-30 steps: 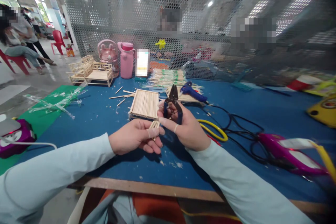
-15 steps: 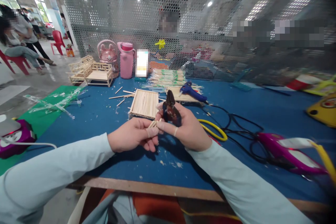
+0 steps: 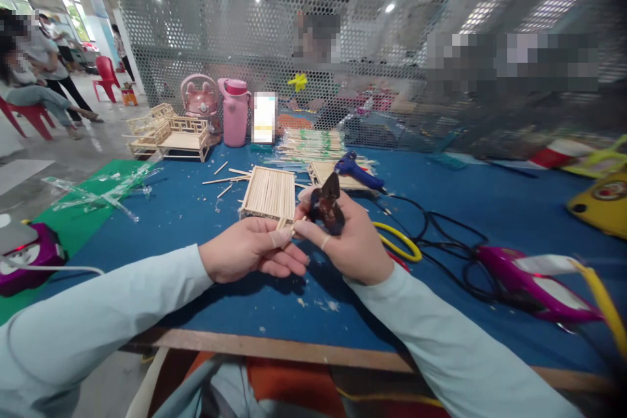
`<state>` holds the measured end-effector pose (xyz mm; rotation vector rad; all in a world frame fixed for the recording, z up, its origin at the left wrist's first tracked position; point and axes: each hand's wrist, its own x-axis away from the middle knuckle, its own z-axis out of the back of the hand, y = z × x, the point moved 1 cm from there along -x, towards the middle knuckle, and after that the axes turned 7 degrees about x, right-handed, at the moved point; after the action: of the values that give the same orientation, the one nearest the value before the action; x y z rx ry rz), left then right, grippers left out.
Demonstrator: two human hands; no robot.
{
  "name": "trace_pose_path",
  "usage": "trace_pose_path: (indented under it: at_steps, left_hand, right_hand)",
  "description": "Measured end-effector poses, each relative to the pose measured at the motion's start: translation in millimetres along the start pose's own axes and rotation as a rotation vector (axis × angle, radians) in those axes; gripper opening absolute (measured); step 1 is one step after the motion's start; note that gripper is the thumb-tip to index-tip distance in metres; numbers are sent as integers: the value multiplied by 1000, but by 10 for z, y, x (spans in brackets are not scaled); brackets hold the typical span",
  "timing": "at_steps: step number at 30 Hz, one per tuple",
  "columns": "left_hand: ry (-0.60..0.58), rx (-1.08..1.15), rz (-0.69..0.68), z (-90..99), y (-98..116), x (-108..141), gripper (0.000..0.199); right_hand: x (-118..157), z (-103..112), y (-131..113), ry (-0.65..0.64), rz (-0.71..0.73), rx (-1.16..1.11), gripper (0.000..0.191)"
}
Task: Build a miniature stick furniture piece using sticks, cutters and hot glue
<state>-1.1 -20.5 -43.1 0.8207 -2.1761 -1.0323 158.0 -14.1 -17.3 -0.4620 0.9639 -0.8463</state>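
My left hand (image 3: pixel 242 251) pinches a few short wooden sticks (image 3: pixel 281 224) between thumb and index finger, its other fingers loosely stretched out below. My right hand (image 3: pixel 362 241) is wrapped round a pair of dark pliers (image 3: pixel 329 199), jaws pointing up. Its thumb and fingertip also pinch the end of a short stick (image 3: pixel 298 225), close to the left fingertips. Just beyond the hands a small panel of wooden sticks (image 3: pixel 269 191) lies on the blue table (image 3: pixel 186 304). Part of the pliers' handles is hidden in my palm.
Behind stand a stick-built model bench (image 3: pixel 183 142), a pink bottle (image 3: pixel 236 114) and bundled sticks (image 3: pixel 313 144). A blue glue gun (image 3: pixel 360 171) rests on another stick panel, its cable running right to a purple power strip (image 3: pixel 533 284). A perforated metal screen (image 3: pixel 392 98) borders the table.
My left fingers have opened out a little and shifted right. The pliers have tilted and moved slightly right in my right hand. Both hands still pinch the sticks.
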Motion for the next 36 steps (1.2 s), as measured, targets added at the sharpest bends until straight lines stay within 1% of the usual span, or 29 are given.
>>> trace_pose_path:
  at_steps: [5, 11, 14, 17, 20, 22, 24, 27, 33, 36]
  left_hand:
    - [37, -128, -31, -18, -8, 6, 35]
    - [55, -176, -80, -40, -13, 2, 36]
    - [64, -188, -139, -37, 5, -4, 37]
    - [113, -153, -243, -15, 46, -9, 36]
    - [139, -130, -332, 12, 89, -14, 38]
    - [144, -132, -365, 22, 107, -16, 40]
    - [150, -143, -381, 24, 116, -16, 41]
    - [167, -170, -383, 17, 120, -18, 38]
    - [187, -168, -379, 16, 121, -22, 34]
    - [167, -159, -336, 16, 112, -23, 34]
  right_hand:
    - [5, -13, -20, -18, 13, 63, 15]
    - [19, -30, -53, -36, 9, 68, 12]
    - [8, -10, -24, -11, -7, 48, 15]
    - [-34, 82, 38, 1, -35, 78, 24]
    - [-74, 203, 86, -95, -30, 224, 33]
    - [-81, 259, 102, -177, -42, 348, 39]
    - [-72, 287, 106, -235, -78, 426, 43]
    - [-53, 295, 100, -281, -107, 454, 47]
    - [-51, 329, 70, -281, -77, 441, 54]
    - [-53, 327, 33, -308, -54, 423, 55]
